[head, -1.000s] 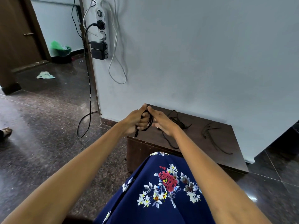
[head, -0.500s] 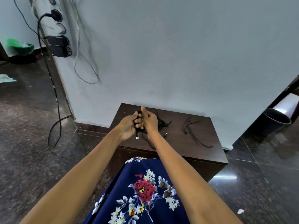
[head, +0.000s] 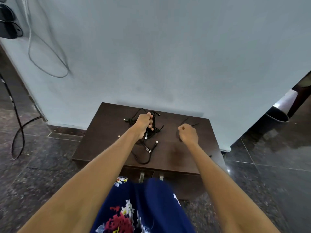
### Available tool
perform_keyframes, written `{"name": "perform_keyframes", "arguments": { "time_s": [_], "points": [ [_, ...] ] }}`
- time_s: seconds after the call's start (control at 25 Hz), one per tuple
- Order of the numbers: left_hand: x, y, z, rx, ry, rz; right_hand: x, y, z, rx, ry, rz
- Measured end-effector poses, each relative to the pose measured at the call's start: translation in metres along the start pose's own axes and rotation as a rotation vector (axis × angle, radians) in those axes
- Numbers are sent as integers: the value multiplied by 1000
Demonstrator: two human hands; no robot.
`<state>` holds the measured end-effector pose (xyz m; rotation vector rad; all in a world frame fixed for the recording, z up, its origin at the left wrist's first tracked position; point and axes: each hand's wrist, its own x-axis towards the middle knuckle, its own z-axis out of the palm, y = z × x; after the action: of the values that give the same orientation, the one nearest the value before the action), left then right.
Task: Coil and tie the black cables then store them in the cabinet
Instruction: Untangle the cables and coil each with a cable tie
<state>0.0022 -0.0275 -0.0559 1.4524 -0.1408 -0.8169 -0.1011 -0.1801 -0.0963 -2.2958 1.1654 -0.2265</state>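
A low dark-brown cabinet (head: 102,140) stands against the pale wall, its two doors closed, with metal handles (head: 142,176) at the front. My left hand (head: 143,123) grips a small coil of black cable (head: 154,130) above the back of the cabinet top. More loose black cable (head: 144,161) with silver plugs trails toward the front edge. My right hand (head: 188,133) is over the right part of the top, with fingers curled, and pinches a thin black tie (head: 193,124); part of the tie is hidden under the hand.
A dark bin (head: 276,117) stands on the glossy floor at the right. A white cable loop (head: 48,64) hangs on the wall at upper left, and a black cord (head: 18,132) runs down to the floor there. My blue floral dress (head: 143,207) covers the cabinet's lower front.
My hands were together on the coil; my right hand has let go and moved right to the ties. My left hand keeps the coil. My view has swung right and downward.
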Motion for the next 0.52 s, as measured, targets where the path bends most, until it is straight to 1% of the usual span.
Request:
{"name": "perform_keyframes", "arguments": {
  "time_s": [0.12, 0.2, 0.32, 0.52],
  "points": [
    [24, 3, 6, 17, -1, 9, 18, 21, -5, -99, 31, 57],
    [39, 2, 8, 18, 2, 10, 33, 31, -4, -154, -21, 105],
    [46, -2, 4, 18, 20, 5, 36, 36, 1, -237, -80, 122],
    [48, -12, -5, -42, -1, 16, 37, 32, 4, -249, -41, 135]
  ]
}}
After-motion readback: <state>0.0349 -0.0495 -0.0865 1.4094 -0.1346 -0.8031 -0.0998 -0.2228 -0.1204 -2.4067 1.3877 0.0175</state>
